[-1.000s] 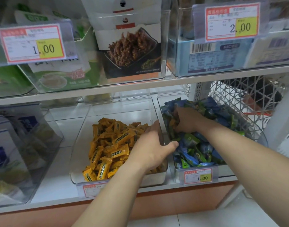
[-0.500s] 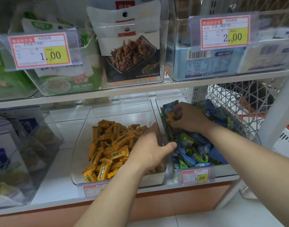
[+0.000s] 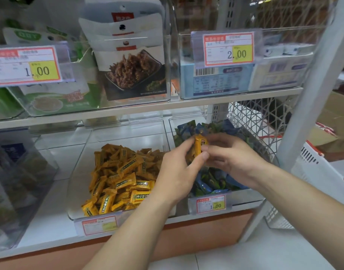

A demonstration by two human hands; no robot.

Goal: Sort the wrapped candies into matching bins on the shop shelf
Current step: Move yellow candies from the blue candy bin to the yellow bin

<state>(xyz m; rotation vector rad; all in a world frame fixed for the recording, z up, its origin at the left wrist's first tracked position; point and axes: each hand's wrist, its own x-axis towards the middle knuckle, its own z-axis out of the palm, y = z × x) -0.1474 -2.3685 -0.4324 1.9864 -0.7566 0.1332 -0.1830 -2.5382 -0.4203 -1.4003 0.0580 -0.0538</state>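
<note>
One orange wrapped candy [image 3: 199, 146] has come up out of the clear plastic bin of blue-green candies [image 3: 251, 193]. Just above that bin, our right hand [image 3: 229, 154] and left hand [image 3: 177, 172] both pinch it. We judge it goes into the clear bin of orange candies [image 3: 79, 172] to the left.

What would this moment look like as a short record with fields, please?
held item: one orange candy, raised over the right bin, near the left bin
left hand: pinches the candy's lower part
right hand: pinches the candy's upper part
left bin: clear, holds orange candies
right bin: clear, holds blue-green candies
likely next step: the held candy probably goes into the left bin
</note>
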